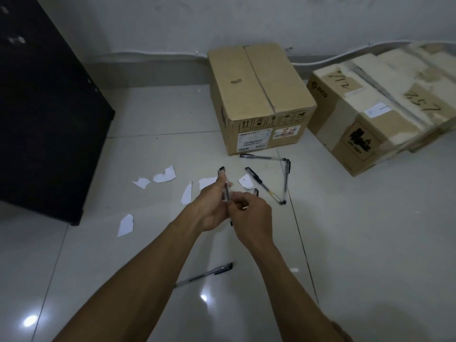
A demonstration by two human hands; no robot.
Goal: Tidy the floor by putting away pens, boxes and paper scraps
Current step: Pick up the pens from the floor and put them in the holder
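My left hand (212, 208) grips a clear pen with a black cap (225, 187), held upright above the floor. My right hand (251, 214) meets it, fingers curled around another pen (255, 192) whose black cap sticks out above the knuckles. Three more pens lie on the tiles ahead: one (262, 157) by the box, one (286, 180) to the right, one (262, 185) slanting. Another pen (204, 275) lies under my left forearm. White paper scraps (164, 175) (125, 224) (186, 193) are scattered at left. A small scrap (245, 181) lies beside my hands.
A sealed cardboard box (259, 95) stands against the wall ahead. A second taped box (385, 104) lies at the right. A black cabinet (47, 114) fills the left side. A tiny white scrap (294, 269) lies on the glossy tiles at right.
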